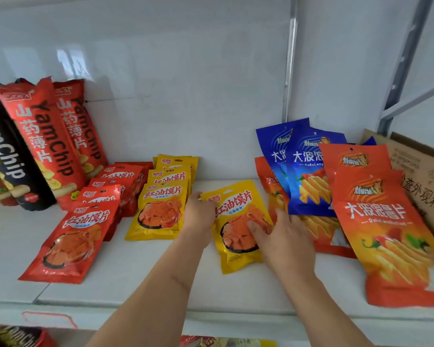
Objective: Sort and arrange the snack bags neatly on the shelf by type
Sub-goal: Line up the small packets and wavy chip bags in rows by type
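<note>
A yellow snack bag (239, 256) lies flat on the white shelf (140, 274), a little right of the middle. My left hand (198, 216) grips its upper left edge with curled fingers. My right hand (283, 236) comes in from the right, its fingers resting across the bag's front. To the left, a row of matching yellow bags (161, 211) overlaps toward the back wall. Beside that row runs a row of red bags (78, 236) of the same brand.
Tall red YamChip bags (48, 136) and a black one (8, 156) lean at the far left. Blue bags (308, 171) and orange bags (386, 221) pile up on the right, against a cardboard box (426, 176). A metal upright (290, 71) stands behind.
</note>
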The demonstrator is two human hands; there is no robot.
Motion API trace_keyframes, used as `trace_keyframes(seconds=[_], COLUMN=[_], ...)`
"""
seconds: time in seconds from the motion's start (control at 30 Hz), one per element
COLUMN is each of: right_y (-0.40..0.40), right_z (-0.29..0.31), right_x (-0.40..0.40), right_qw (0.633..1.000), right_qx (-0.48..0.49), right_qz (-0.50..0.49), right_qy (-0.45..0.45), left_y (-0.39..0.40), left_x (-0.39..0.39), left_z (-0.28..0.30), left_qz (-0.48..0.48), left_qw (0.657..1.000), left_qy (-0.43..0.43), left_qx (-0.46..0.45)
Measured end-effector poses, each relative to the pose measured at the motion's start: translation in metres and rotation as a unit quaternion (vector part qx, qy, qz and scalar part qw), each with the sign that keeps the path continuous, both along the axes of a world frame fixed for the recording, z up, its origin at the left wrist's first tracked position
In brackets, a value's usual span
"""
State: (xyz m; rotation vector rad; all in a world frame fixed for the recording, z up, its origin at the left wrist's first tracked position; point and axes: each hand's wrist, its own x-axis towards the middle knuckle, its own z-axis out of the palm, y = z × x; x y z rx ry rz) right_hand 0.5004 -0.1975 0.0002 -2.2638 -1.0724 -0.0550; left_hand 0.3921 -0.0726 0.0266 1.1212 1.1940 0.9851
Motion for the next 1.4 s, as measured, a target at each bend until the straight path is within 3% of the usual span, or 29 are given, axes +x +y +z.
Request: trace_keyframes(seconds=[0.13,0.23,0.37,0.5,0.67,0.83,0.97,1.03,1.2,1.4], right_y=[0.005,0.012,0.02,0.028,0.046,0.064,0.071,0.069,0.052,0.008], right_z=[0.003,0.003,0.005,0.002,-0.005,-0.003,0.001,0.005,0.013,0.027], right_x=[-0.011,-0.022,-0.048,-0.085,-0.124,-0.146,-0.157,-0.158,-0.139,-0.068], right_qw=[0.994,0.983,0.938,0.934,0.958,0.981,0.99,0.992,0.999,0.992], right_qx=[0.007,0.027,0.121,0.126,0.081,0.018,-0.024,-0.026,-0.052,-0.031], right_qz=[0.046,0.095,0.176,0.185,0.164,0.099,0.05,0.029,0.001,-0.036], right_qy=[0.102,0.156,0.273,0.278,0.219,0.166,0.129,0.118,0.0,-0.118], left_y=[0.006,0.009,0.017,0.03,0.039,0.044,0.035,0.027,0.013,-0.013], left_x=[-0.023,-0.04,-0.066,-0.103,-0.149,-0.176,-0.179,-0.172,-0.137,-0.073], left_z=[0.013,0.021,0.029,0.033,0.03,0.02,0.013,0.01,0.004,0.014], left_qz=[0.0,0.003,0.016,0.018,0.035,0.032,0.014,-0.002,-0.057,-0.12], left_qw=[0.996,0.996,0.997,0.988,0.948,0.912,0.863,0.822,0.74,0.721], left_qy=[-0.082,-0.094,-0.044,0.06,0.215,0.288,0.342,0.376,0.412,0.394], left_qx=[-0.022,-0.005,0.056,0.141,0.231,0.291,0.372,0.427,0.528,0.558])
